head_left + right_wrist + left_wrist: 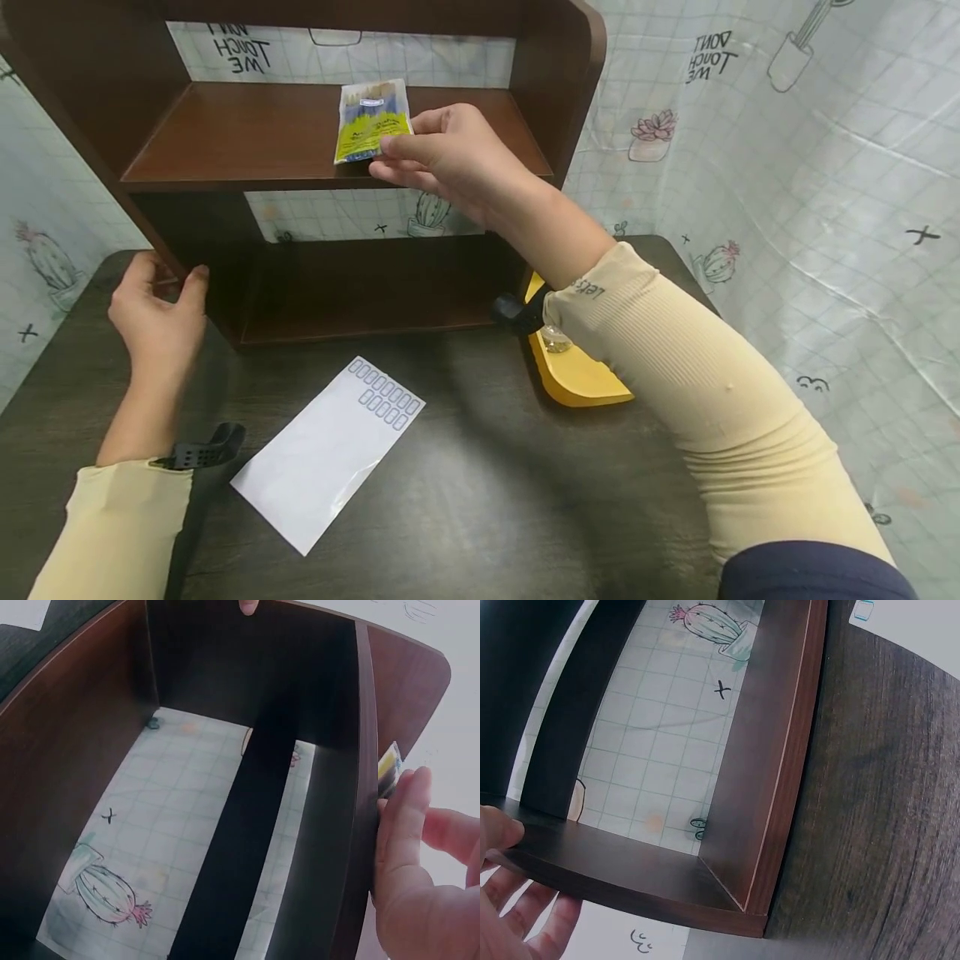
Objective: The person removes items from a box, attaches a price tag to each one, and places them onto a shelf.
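A small packet (371, 121), yellow-green and blue with a clear top, is at the front of the upper shelf board (247, 133). My right hand (457, 158) pinches its lower right corner between thumb and fingers. In the right wrist view that hand (420, 870) is beside the board's edge, with only a sliver of the packet (388, 769) showing. At the far left, my left hand (161, 317) grips the front edge of the dark brown shelf unit's side panel (161, 225). The left wrist view has the thumb on one face and fingers (555, 926) on the other.
A white sheet (330, 454) with small printed boxes lies on the dark table (465, 500) before the shelf. Right of the unit, partly behind my right arm, is a yellow tray (577, 383) holding a small clear item (555, 339). A patterned curtain (750, 208) hangs behind.
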Demonstrator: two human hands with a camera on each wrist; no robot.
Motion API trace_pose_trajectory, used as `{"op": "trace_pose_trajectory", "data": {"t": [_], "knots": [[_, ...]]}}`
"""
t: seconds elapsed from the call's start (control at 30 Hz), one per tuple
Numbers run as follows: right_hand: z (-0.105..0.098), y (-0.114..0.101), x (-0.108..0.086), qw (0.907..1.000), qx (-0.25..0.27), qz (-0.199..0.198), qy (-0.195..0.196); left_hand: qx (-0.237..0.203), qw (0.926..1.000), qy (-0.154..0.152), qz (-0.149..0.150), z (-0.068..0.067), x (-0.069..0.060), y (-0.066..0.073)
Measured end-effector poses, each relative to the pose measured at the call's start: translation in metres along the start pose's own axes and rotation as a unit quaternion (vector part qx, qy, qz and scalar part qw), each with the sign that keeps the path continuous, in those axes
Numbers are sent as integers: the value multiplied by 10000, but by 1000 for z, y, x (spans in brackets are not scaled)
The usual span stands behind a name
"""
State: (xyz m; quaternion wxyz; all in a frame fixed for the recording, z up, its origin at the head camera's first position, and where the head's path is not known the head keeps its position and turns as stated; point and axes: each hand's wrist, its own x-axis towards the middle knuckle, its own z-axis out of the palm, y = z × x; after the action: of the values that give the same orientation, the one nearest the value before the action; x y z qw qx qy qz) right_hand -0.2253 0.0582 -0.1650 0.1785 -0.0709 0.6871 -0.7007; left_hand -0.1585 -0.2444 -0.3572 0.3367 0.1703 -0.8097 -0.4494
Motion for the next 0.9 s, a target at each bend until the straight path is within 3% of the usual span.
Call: {"op": "trace_pose_trajectory", "data": {"t": [0.27, 0.37, 0.5, 0.73, 0.9], "knots": [[-2, 11, -2, 9899, -1320, -511, -50, -18, 10000, -30, -88, 1, -2, -3], [-4, 12, -3, 9748, -2079, -812, -21, 50, 10000, 1, -41, 1, -2, -4], [-5, 13, -5, 9427, -3103, -1230, -18, 56, 10000, 57, -2, 0, -1, -4], [-6, 14, -9, 9017, -4080, -1426, 90, 89, 9999, 3, -55, 1, 0, -3], [-11, 17, -14, 8847, -4392, -1550, 196, 122, 9999, 16, -2, 3, -1, -2]]}}
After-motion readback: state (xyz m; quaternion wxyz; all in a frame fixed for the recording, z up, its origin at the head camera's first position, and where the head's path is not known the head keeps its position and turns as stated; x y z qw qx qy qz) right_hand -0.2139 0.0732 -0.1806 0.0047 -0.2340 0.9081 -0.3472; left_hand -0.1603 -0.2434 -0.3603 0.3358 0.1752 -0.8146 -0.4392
